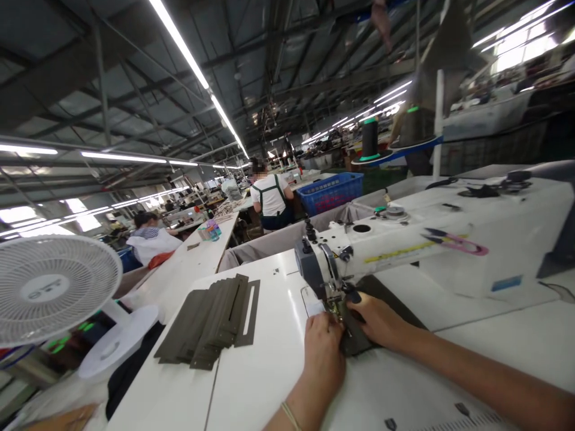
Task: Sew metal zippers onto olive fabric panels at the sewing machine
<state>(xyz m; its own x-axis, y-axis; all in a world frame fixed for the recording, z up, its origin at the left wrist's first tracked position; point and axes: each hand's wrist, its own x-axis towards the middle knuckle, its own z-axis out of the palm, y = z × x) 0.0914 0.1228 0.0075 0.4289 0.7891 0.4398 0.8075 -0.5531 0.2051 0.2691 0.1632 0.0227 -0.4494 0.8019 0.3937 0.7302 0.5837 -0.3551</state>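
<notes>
A white sewing machine (pixel 381 245) stands in front of me, and a dark olive fabric piece (pixel 357 342) lies under its needle area. My left hand (pixel 322 344) is at the left edge of this piece, fingers bent and closed on it close to the presser foot. On the other side, my right hand (pixel 380 320) rests over the fabric with its fingers bent against it, the tips partly hidden by the machine head. Part of the fabric extends behind the right wrist. Left of the machine lies a fanned stack of dark olive panels (pixel 209 317), the outermost one with a long slot.
A white fan (pixel 49 287) stands at the left. Pink-handled thread snips (pixel 458 242) rest on the machine arm. Thread cones (pixel 369 140) stand on a blue holder behind. A blue crate (pixel 332 193) and two seated people (pixel 272 200) are further back.
</notes>
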